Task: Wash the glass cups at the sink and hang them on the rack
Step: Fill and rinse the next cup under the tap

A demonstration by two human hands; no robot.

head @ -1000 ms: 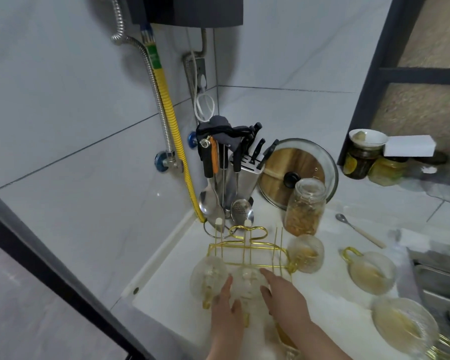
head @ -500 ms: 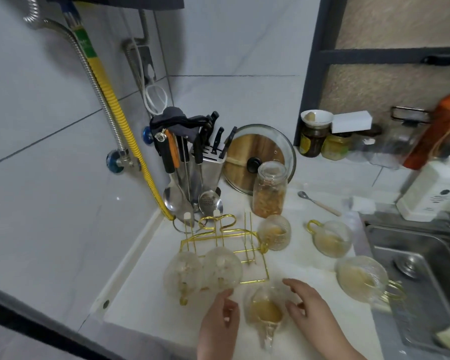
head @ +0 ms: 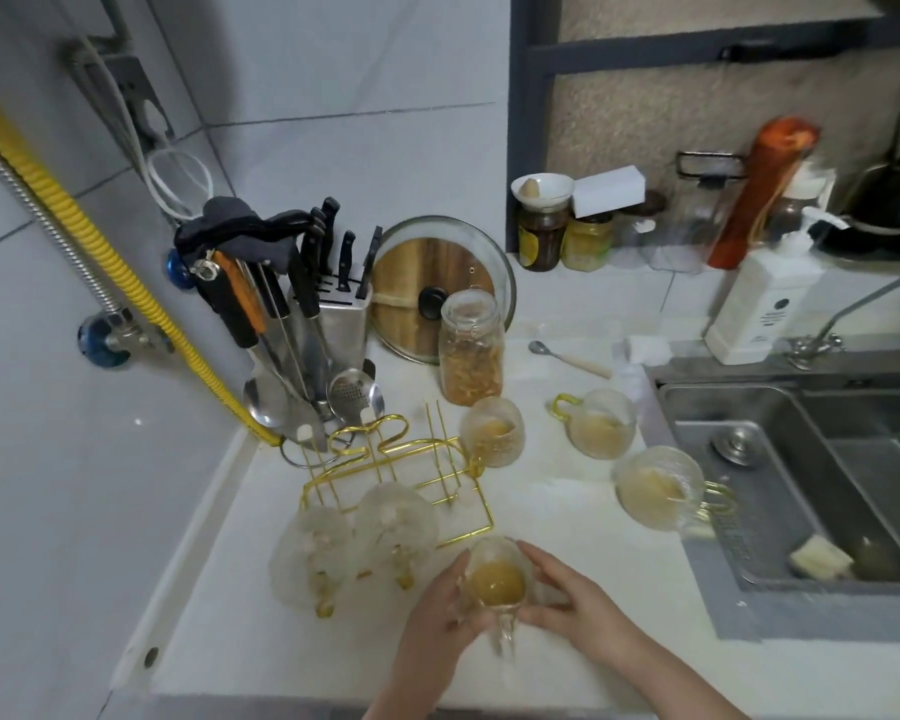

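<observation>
Both hands cup one glass cup (head: pixel 495 578) with yellowish residue, just in front of the gold wire rack (head: pixel 411 459). My left hand (head: pixel 437 610) wraps its left side and my right hand (head: pixel 572 600) its right side. Two frosted glass cups (head: pixel 312 553) (head: pixel 398 532) hang upside down on the rack's near pegs. Three more dirty cups stand on the white counter (head: pixel 281 615): one (head: pixel 492 431) beside the rack, one (head: pixel 601 423) with a gold handle, one (head: pixel 658 485) tilted at the sink's edge. The steel sink (head: pixel 801 459) lies to the right.
A knife block with utensils (head: pixel 328 324), a glass pot lid (head: pixel 437 288) and a tall jar (head: pixel 471 350) stand behind the rack. A spoon (head: pixel 567 358), soap bottle (head: pixel 759 304) and faucet (head: pixel 822 335) sit near the sink. A sponge (head: pixel 822 558) lies in the basin.
The view swung right, bringing the sink into sight. My hands went from the cups hanging on the rack to the cup in front of it and closed around it.
</observation>
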